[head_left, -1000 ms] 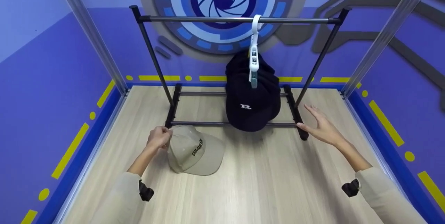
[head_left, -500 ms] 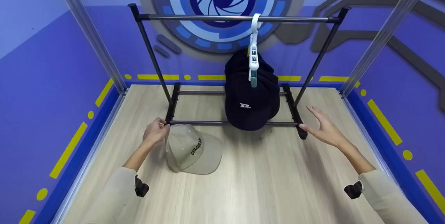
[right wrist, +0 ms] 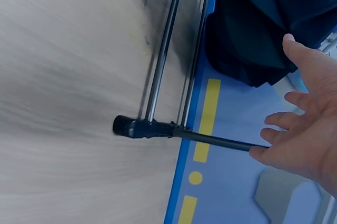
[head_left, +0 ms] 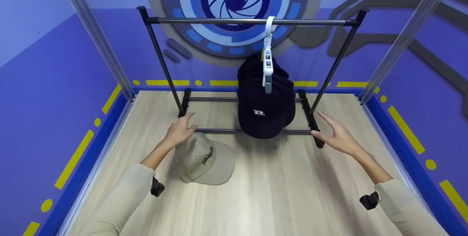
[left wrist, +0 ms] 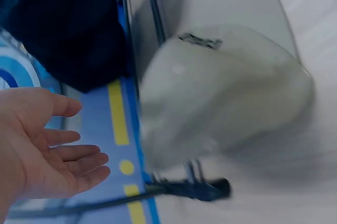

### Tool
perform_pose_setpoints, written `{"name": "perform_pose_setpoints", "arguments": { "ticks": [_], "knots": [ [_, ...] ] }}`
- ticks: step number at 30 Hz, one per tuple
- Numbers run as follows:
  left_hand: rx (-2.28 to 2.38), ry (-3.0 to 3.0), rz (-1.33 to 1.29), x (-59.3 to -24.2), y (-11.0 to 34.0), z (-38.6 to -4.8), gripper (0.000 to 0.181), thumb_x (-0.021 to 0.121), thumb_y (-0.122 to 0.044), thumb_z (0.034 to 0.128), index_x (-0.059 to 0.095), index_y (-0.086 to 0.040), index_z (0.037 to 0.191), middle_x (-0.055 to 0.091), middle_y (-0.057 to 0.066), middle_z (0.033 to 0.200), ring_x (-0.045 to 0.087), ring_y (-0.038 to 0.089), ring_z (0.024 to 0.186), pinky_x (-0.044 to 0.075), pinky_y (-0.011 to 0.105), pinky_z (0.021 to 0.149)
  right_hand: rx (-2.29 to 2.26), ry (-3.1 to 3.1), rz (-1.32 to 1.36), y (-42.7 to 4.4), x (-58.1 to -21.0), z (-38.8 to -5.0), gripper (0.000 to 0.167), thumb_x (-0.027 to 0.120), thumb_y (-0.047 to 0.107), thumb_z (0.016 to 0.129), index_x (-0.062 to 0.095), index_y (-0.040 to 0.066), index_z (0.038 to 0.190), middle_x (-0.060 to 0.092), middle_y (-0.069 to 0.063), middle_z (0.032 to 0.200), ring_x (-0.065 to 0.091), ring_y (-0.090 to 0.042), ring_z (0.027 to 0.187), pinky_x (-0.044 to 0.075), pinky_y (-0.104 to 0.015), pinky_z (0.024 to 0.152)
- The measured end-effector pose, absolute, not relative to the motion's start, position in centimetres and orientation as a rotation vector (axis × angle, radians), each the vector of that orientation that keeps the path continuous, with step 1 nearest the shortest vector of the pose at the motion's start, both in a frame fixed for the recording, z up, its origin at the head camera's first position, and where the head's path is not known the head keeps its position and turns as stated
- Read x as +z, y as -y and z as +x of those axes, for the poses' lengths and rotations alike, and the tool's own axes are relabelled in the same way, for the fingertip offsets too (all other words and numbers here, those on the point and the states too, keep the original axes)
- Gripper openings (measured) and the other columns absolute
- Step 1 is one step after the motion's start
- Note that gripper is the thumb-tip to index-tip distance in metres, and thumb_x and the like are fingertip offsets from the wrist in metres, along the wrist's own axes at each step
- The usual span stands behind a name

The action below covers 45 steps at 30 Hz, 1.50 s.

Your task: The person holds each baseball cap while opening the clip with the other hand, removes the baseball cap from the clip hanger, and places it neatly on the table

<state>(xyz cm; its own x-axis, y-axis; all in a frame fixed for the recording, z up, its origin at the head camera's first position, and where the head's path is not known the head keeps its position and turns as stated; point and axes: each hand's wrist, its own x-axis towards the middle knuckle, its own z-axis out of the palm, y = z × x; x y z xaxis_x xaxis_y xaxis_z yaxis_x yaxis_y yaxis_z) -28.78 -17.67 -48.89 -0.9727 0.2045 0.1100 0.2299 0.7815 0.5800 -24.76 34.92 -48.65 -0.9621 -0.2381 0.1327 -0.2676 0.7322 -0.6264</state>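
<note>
A beige cap [head_left: 199, 161] with dark lettering lies on the wooden table, brim pointing right. My left hand [head_left: 179, 131] hovers above its back edge near the rack's left foot; in the left wrist view its fingers are relaxed, holding nothing. Dark navy caps [head_left: 265, 108], the front one with a white letter, hang from a white clip hanger [head_left: 268, 60] on the top bar of the black rack [head_left: 219, 21]. My right hand [head_left: 338, 137] is beside the rack's right foot with fingers spread and nothing held. The right wrist view shows it apart from the navy caps [right wrist: 253, 34].
Blue and purple panels surround the table [head_left: 263, 199] on the left, right and back. Metal posts [head_left: 98, 38] stand at the back corners. The rack's lower bars [head_left: 219, 130] cross low over the table behind the beige cap.
My left hand has moved right and slightly up, from beside the beige cap to over its back, and its fingers have opened out. The right hand has barely shifted; the caps stay put.
</note>
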Motion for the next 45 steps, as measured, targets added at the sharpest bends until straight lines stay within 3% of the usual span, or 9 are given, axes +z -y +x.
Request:
{"name": "perform_pose_setpoints", "arguments": {
  "ticks": [6, 8, 10, 15, 19, 23, 27, 40, 45],
  "knots": [
    [-0.896, 2.895, -0.550, -46.4, 13.6, -29.5, 0.056, 0.061, -0.012, 0.0988, 0.046, 0.002, 0.150, 0.055, 0.024, 0.148, 0.063, 0.040, 0.124, 0.045, 0.051, 0.112, 1.148, 2.851, 0.482, -33.0, -47.6, -24.7, 0.075, 0.069, 0.030, 0.098, 0.033, 0.006, 0.159, 0.029, -0.028, 0.163, 0.022, -0.054, 0.151, 0.023, -0.072, 0.116],
    [-0.865, 2.862, -0.623, -45.6, 12.2, -29.8, 0.057, 0.063, -0.012, 0.0982, 0.045, 0.001, 0.151, 0.050, 0.023, 0.152, 0.050, 0.041, 0.140, 0.040, 0.051, 0.117, 1.179, 2.838, 0.508, -32.2, -47.3, -24.5, 0.075, 0.069, 0.029, 0.098, 0.032, 0.007, 0.160, 0.028, -0.027, 0.165, 0.022, -0.052, 0.152, 0.023, -0.071, 0.117],
    [-0.857, 2.813, -0.688, -44.8, 10.8, -30.0, 0.059, 0.064, -0.011, 0.0974, 0.044, 0.001, 0.152, 0.048, 0.024, 0.154, 0.047, 0.042, 0.142, 0.038, 0.052, 0.118, 1.192, 2.807, 0.539, -31.3, -46.9, -24.3, 0.074, 0.069, 0.028, 0.098, 0.033, 0.007, 0.159, 0.029, -0.025, 0.165, 0.024, -0.049, 0.153, 0.023, -0.068, 0.119],
    [-0.789, 2.633, -0.823, -43.0, 7.0, -30.4, 0.065, 0.066, -0.012, 0.0970, 0.039, -0.003, 0.155, 0.043, 0.022, 0.158, 0.046, 0.041, 0.142, 0.038, 0.053, 0.118, 1.157, 2.675, 0.595, -29.0, -45.9, -24.2, 0.066, 0.071, 0.018, 0.096, 0.043, 0.004, 0.154, 0.051, -0.025, 0.151, 0.052, -0.043, 0.135, 0.038, -0.060, 0.113],
    [-0.795, 2.469, -0.934, -41.9, 4.2, -30.9, 0.066, 0.066, -0.012, 0.0968, 0.037, -0.004, 0.156, 0.042, 0.022, 0.158, 0.046, 0.039, 0.141, 0.041, 0.054, 0.114, 1.178, 2.573, 0.604, -27.6, -45.3, -24.2, 0.057, 0.071, 0.011, 0.095, 0.051, 0.001, 0.148, 0.056, -0.020, 0.148, 0.058, -0.040, 0.128, 0.046, -0.056, 0.106],
    [-0.855, 2.392, -0.987, -41.2, 2.1, -31.3, 0.066, 0.065, -0.011, 0.0973, 0.036, -0.004, 0.157, 0.039, 0.022, 0.159, 0.042, 0.038, 0.144, 0.040, 0.054, 0.114, 1.229, 2.520, 0.631, -26.6, -44.9, -24.7, 0.053, 0.071, 0.007, 0.095, 0.054, -0.002, 0.144, 0.059, -0.019, 0.146, 0.057, -0.039, 0.131, 0.051, -0.031, 0.104],
    [-0.872, 2.386, -1.004, -40.6, 1.0, -31.6, 0.067, 0.063, -0.011, 0.0981, 0.034, -0.003, 0.157, 0.037, 0.021, 0.160, 0.038, 0.036, 0.146, 0.036, 0.051, 0.119, 1.273, 2.497, 0.640, -25.6, -44.1, -25.4, 0.051, 0.070, 0.005, 0.095, 0.056, -0.003, 0.142, 0.061, -0.021, 0.142, 0.059, -0.040, 0.127, 0.043, -0.007, 0.095],
    [-0.765, 2.446, -0.953, -40.3, 0.1, -32.7, 0.056, 0.064, -0.015, 0.0981, 0.046, 0.000, 0.149, 0.051, 0.019, 0.148, 0.045, 0.034, 0.140, 0.036, 0.048, 0.117, 1.181, 2.303, 0.644, -23.1, -40.7, -28.5, 0.037, 0.069, 0.004, 0.096, 0.066, -0.002, 0.132, 0.071, -0.018, 0.121, 0.069, -0.031, 0.105, 0.051, -0.015, 0.082],
    [-0.749, 2.442, -0.900, -40.0, 0.4, -32.8, 0.045, 0.064, -0.016, 0.0986, 0.056, -0.004, 0.141, 0.059, 0.015, 0.138, 0.052, 0.032, 0.131, 0.043, 0.048, 0.107, 1.187, 2.277, 0.668, -22.2, -39.7, -29.5, 0.037, 0.066, 0.005, 0.097, 0.064, -0.003, 0.133, 0.071, -0.020, 0.119, 0.070, -0.030, 0.104, 0.053, -0.017, 0.082]
  ]
}}
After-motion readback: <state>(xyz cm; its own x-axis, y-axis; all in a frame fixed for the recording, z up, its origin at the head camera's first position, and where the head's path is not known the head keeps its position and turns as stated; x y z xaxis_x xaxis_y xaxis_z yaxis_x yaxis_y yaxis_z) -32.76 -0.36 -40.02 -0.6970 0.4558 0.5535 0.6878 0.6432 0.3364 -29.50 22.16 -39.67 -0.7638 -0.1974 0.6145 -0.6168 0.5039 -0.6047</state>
